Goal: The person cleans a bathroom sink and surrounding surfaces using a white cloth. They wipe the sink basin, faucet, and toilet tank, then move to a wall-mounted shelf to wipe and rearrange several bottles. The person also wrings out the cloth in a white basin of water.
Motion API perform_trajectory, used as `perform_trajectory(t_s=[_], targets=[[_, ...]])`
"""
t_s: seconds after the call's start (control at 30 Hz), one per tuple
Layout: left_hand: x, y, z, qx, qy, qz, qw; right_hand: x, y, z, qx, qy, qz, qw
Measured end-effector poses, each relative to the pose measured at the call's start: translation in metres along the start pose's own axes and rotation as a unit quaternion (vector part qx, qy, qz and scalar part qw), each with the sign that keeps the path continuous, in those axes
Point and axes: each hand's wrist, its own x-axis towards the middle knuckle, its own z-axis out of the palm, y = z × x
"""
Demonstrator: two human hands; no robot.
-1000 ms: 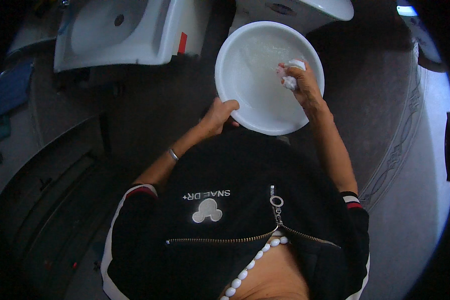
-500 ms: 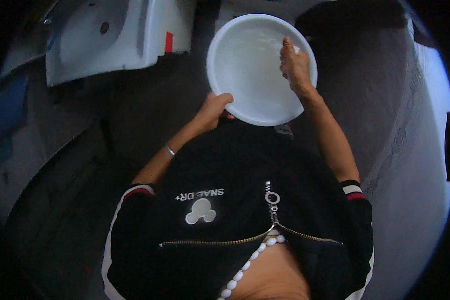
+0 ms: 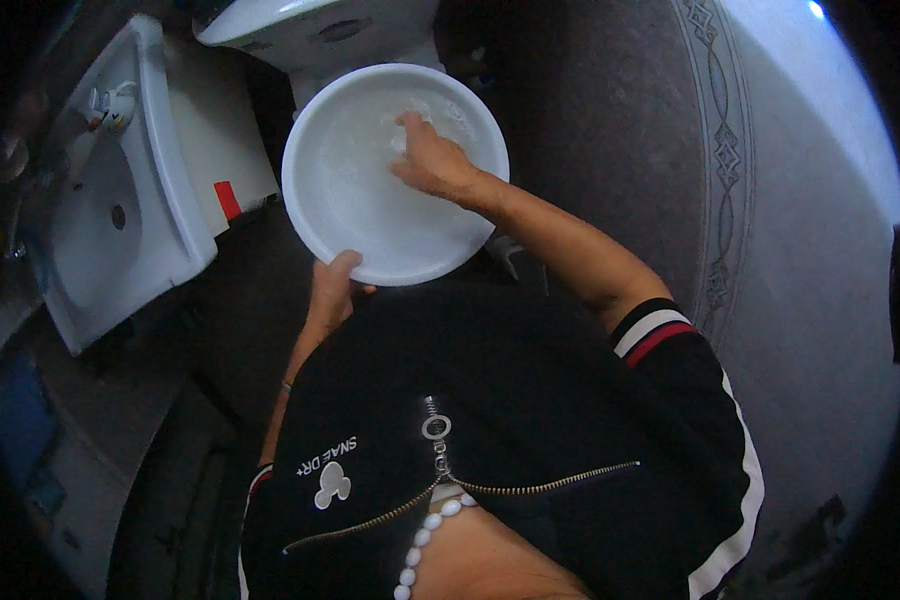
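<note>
A round white basin is held out before my body, with cloudy liquid and some foam in it. My left hand is closed on its near left rim, thumb over the top and fingers underneath. Inside the basin, my right hand reaches in from the right with its fingers bent together. Something whitish shows at those fingertips, too unclear to name.
A white sink stands at the left, with a white cup on its ledge. Beyond the basin is a white toilet. A patterned tile border runs along the wall at right.
The view has turned, so sink, basin and body sit differently and the toilet now shows. My right hand has moved from the basin's right side in toward its middle. The left still holds the rim.
</note>
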Motion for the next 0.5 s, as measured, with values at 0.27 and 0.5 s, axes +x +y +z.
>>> perform_trajectory(t_s=[0.27, 0.5], targets=[[-0.001, 0.004, 0.001, 0.014, -0.004, -0.015, 1.0, -0.014, 0.021, 0.004, -0.262, -0.087, -0.12, 0.954], [0.005, -0.004, -0.007, 0.021, -0.015, -0.027, 0.999, -0.014, 0.032, 0.007, -0.266, -0.01, -0.152, 0.952]])
